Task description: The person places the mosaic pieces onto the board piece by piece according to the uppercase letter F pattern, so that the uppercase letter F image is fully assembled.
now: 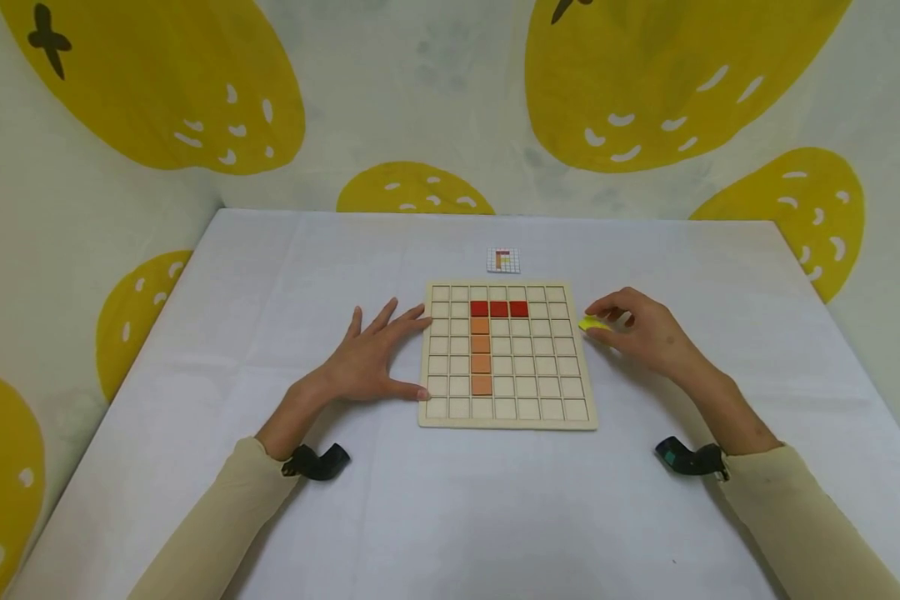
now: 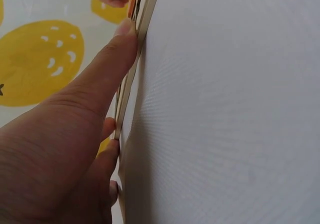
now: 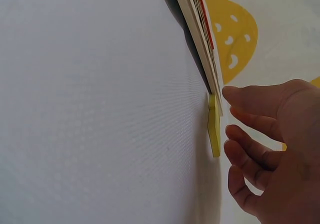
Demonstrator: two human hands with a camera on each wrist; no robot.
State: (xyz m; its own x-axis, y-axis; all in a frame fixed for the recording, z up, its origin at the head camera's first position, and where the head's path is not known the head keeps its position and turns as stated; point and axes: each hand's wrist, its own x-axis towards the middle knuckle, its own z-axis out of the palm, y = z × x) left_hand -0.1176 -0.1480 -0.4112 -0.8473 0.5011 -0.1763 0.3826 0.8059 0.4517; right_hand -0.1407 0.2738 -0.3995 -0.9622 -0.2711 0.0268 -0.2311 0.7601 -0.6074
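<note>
A pale wooden grid board (image 1: 510,412) lies on the table. Three red tiles (image 1: 498,309) make a row near its top, and several orange tiles (image 1: 481,343) form a column below the leftmost red one. My left hand (image 1: 363,362) is spread, with its thumb and fingertips touching the board's left edge. Just off the right edge lies a yellow piece (image 3: 214,129); whether it is one tile or more, I cannot tell. My right hand (image 1: 641,333) hovers over it with loosely bent fingers. A narrow gap shows between fingertips and yellow piece in the right wrist view.
Behind the board lies a small card (image 1: 503,260) printed with a coloured grid pattern. White cloth covers the table (image 1: 450,517). A cloth wall with large yellow fruit prints (image 1: 412,187) rises at the back and sides. Each wrist wears a black camera (image 1: 318,461).
</note>
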